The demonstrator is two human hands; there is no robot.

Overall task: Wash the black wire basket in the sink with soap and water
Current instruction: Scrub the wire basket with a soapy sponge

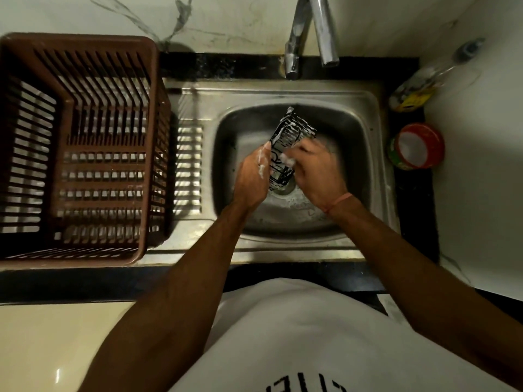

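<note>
Both hands over sink (368,108): left hand (252,176) grips soapy wire basket (285,142); right hand (314,171) blurred, grip unclear.

Head-worn view, steeply down, close over sink (368,114)

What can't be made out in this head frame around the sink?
- Right hand: motion-blurred; whether its fingers hold a scrubber or only foam is unclear.
- Black wire basket: lower part hidden behind both hands, suds cover the wires.
- Left hand: fingers hidden behind the basket.
- Tap: top cut off by the frame edge; no stream can be made out.
- Bottle: label too small and dim to read.
</note>
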